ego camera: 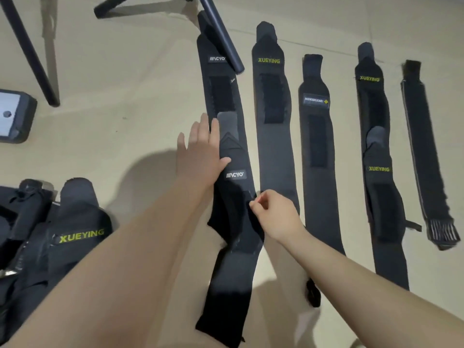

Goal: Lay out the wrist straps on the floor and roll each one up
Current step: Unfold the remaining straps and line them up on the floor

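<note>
Several black wrist straps lie stretched out side by side on the beige floor. A near strap with a grey logo patch (234,175) overlaps the far strap of the same make (221,91). My left hand (199,149) lies flat, fingers straight, on the left edge of the near strap. My right hand (273,214) pinches that strap's right edge between thumb and fingertips. To the right lie a XUEYING strap (275,136), a MANUSKLEAR strap (317,156), two overlapping XUEYING straps (379,169) and a thin strap (426,151) with a fringed end.
A heap of loose black straps (50,237) sits at the lower left. Dark tripod legs (27,51) stand at the upper left, and another leg (223,36) rests across the far strap's top. A grey device (12,116) lies at the left edge.
</note>
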